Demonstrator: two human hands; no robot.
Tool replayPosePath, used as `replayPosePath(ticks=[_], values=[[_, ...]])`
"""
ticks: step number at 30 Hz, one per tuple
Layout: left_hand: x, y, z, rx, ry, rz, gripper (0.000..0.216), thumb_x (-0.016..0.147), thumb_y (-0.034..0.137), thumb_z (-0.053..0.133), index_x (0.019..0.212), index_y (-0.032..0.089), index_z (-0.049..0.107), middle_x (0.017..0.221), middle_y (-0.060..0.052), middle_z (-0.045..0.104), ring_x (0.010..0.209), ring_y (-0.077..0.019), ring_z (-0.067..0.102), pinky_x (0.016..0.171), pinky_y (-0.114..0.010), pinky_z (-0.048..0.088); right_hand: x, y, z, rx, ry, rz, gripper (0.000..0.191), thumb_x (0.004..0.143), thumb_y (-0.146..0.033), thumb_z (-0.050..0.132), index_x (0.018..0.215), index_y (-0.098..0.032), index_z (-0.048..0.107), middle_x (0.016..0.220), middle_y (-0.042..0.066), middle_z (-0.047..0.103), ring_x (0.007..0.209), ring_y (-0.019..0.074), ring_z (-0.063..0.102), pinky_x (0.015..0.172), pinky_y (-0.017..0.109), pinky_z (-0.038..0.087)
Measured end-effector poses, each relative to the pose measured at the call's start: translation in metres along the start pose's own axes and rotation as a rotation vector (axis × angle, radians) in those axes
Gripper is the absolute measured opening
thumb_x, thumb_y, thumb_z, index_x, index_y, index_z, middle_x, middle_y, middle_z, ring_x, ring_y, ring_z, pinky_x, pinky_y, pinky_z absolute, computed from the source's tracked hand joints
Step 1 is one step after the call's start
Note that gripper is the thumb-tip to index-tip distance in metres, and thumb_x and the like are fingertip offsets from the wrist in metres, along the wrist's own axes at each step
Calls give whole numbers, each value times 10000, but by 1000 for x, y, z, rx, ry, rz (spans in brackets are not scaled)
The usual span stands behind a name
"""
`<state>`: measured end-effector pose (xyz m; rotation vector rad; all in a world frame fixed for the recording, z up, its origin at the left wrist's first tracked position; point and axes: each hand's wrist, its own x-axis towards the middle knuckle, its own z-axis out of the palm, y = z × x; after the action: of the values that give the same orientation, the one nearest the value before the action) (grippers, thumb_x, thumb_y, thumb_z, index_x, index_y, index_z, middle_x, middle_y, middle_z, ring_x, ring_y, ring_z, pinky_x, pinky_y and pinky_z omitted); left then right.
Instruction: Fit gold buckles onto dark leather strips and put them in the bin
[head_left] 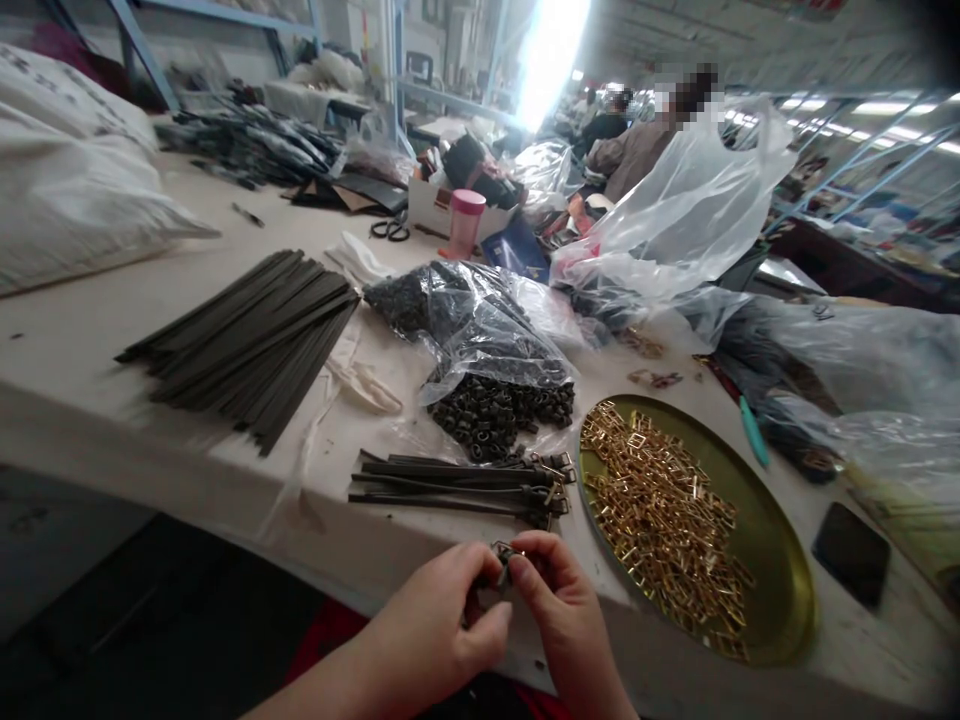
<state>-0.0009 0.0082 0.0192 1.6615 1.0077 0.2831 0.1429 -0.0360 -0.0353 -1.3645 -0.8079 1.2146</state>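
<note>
Both my hands meet at the table's front edge around a small metal buckle with a dark strap end against it. My left hand is closed on the dark strap, most of which is hidden behind the fingers. With thumb and forefinger, my right hand pinches the buckle. Just beyond the hands lie dark straps with buckles in a small stack. To the right, a gold-coloured oval tray holds a heap of loose gold buckles.
Behind the stack, a clear plastic bag spills small black loops. A bundle of dark strips lies left. A phone sits right of the tray. Farther back are scissors, a pink-lidded cup and a person.
</note>
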Motion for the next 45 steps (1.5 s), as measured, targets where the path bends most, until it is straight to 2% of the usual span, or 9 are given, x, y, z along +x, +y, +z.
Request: replayPosePath(ticks=[4, 7, 10, 17, 22, 30, 35, 41, 45], values=[[0, 1, -1, 13, 5, 40, 178, 818, 238, 392, 655, 173, 426, 666, 29, 439, 644, -117, 415, 581, -220, 304, -1, -2, -2, -153, -90, -137, 221, 739, -362, 609, 884, -206, 553, 765, 9, 559, 706, 139, 530, 634, 238, 437], [-2, -2, -2, -173, -124, 2, 170, 833, 263, 379, 712, 171, 454, 646, 44, 422, 609, -102, 408, 562, -208, 314, -4, -14, -6, -343, -266, -256, 216, 768, -353, 561, 918, -198, 566, 841, 34, 551, 788, 164, 521, 696, 270, 416], [-6, -2, -3, -319, -229, -48, 211, 841, 330, 388, 802, 156, 500, 661, 44, 439, 610, -98, 423, 574, -204, 343, -8, -24, -11, -431, -381, -186, 198, 790, -360, 514, 868, -181, 548, 698, 0, 507, 635, 130, 476, 585, 245, 381], [-19, 9, -4, -150, -234, -70, 215, 818, 302, 415, 758, 143, 547, 670, 35, 481, 651, -109, 451, 591, -208, 336, -27, -21, -9, -291, -331, -74, 154, 788, -324, 502, 749, -189, 439, 629, -50, 387, 577, 89, 361, 529, 206, 313], [-28, 14, 1, -55, -193, -57, 203, 793, 262, 410, 734, 142, 563, 698, 26, 483, 688, -122, 465, 613, -213, 345, -39, -18, -5, -276, -349, -102, 179, 847, -361, 421, 862, -188, 463, 681, -32, 439, 615, 97, 402, 563, 217, 336], [-36, 14, 6, -339, -271, -176, 193, 745, 308, 473, 759, 128, 542, 653, 29, 501, 631, -109, 456, 600, -211, 338, -50, -21, -10, -88, -471, 12, 183, 847, -372, 438, 857, -191, 461, 626, -52, 430, 554, 77, 393, 511, 194, 322], [-40, 18, 10, -419, -284, -238, 193, 696, 331, 516, 710, 139, 520, 618, 36, 493, 604, -105, 433, 587, -212, 316, -55, -31, -14, -186, -469, -9, 179, 746, -322, 596, 780, -192, 479, 603, -64, 441, 554, 73, 367, 502, 186, 294], [-44, 19, 15, -460, -259, -174, 220, 693, 357, 540, 643, 144, 512, 611, 31, 493, 594, -103, 429, 578, -213, 322, -59, -37, -10, 30, -492, 81, 266, 746, -428, 565, 793, -189, 458, 577, -58, 467, 512, 71, 390, 492, 190, 305], [-41, 20, 15, -509, -257, -205, 218, 689, 356, 539, 654, 144, 502, 633, 20, 523, 597, -104, 448, 583, -220, 338, -56, -29, -10, 87, -500, 105, 278, 764, -438, 540, 812, -187, 431, 586, -52, 475, 513, 76, 421, 500, 195, 324]])
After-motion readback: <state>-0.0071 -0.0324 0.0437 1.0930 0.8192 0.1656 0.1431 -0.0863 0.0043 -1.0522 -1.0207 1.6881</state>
